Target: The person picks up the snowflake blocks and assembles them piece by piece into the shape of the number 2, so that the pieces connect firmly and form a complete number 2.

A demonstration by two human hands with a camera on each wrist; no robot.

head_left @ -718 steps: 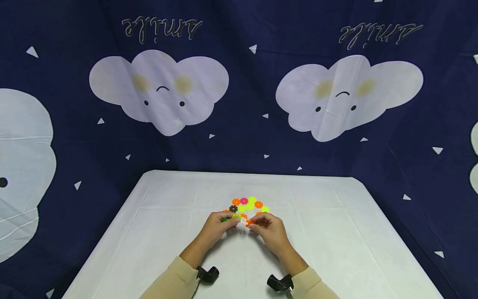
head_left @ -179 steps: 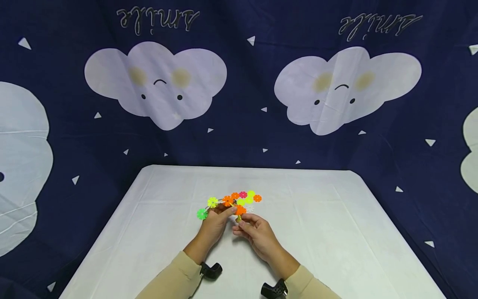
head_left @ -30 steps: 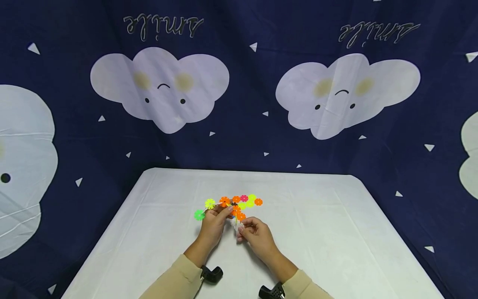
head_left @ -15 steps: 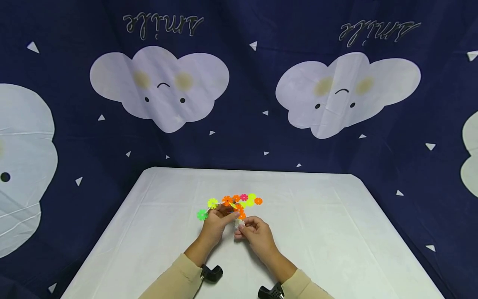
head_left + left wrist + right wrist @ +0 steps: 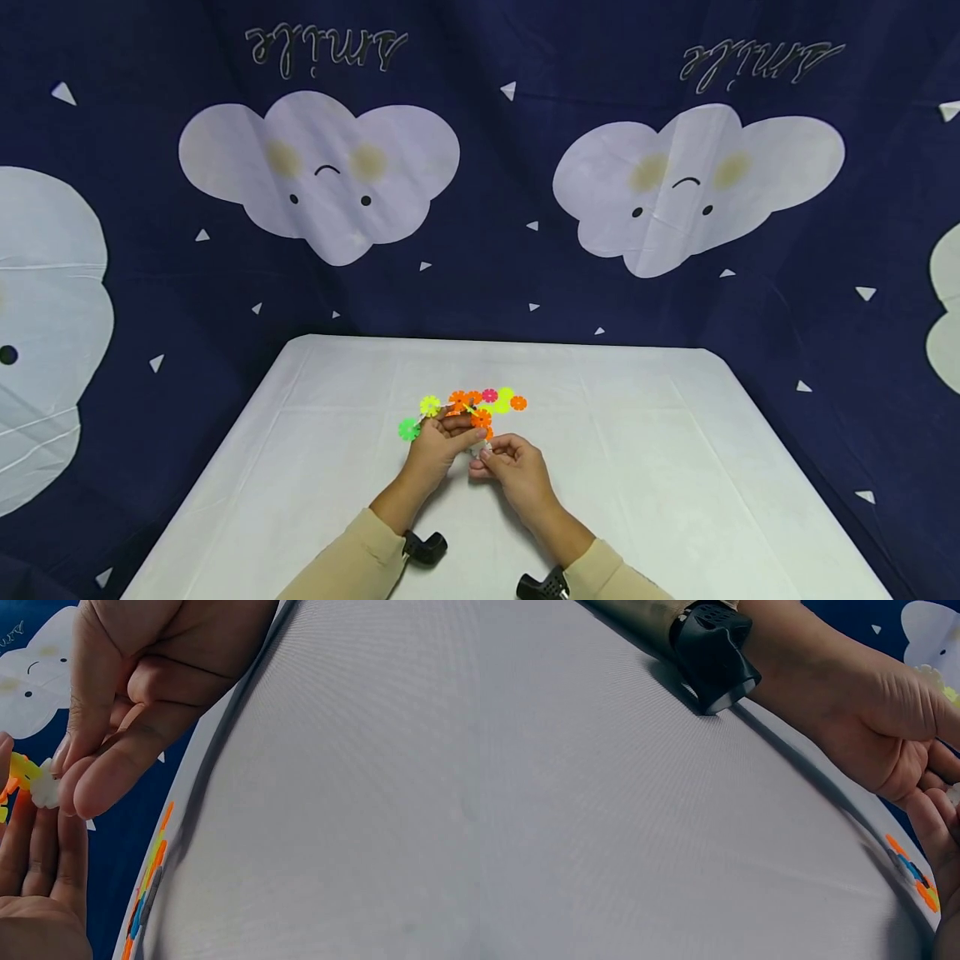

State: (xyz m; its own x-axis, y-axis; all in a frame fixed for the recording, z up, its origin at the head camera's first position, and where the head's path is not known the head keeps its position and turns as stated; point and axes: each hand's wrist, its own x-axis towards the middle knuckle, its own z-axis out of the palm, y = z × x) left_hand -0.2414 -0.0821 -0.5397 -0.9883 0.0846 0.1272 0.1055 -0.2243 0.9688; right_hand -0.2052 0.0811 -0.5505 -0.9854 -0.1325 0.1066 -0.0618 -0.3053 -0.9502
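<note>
My left hand holds a joined chain of notched plastic snowflake discs. A green disc and a yellow-green disc stick out to the left of that hand. Orange discs stand by its thumb. Between thumb and fingertips my right hand pinches a white disc. In the left wrist view this white disc meets a yellow disc of the chain, though how far the slots engage cannot be told. My left hand's fingers lie behind these pieces. Part of the chain is hidden by my left hand.
Loose discs lie on the white table just beyond my hands, among them a pink disc, yellow discs and an orange disc. A dark blue cloth printed with clouds hangs behind the table.
Earlier my hands held separate small pieces; later the chain spread left from my left hand. My right hand held a yellow disc, then a white one. Lately the chain has shifted slightly right.
</note>
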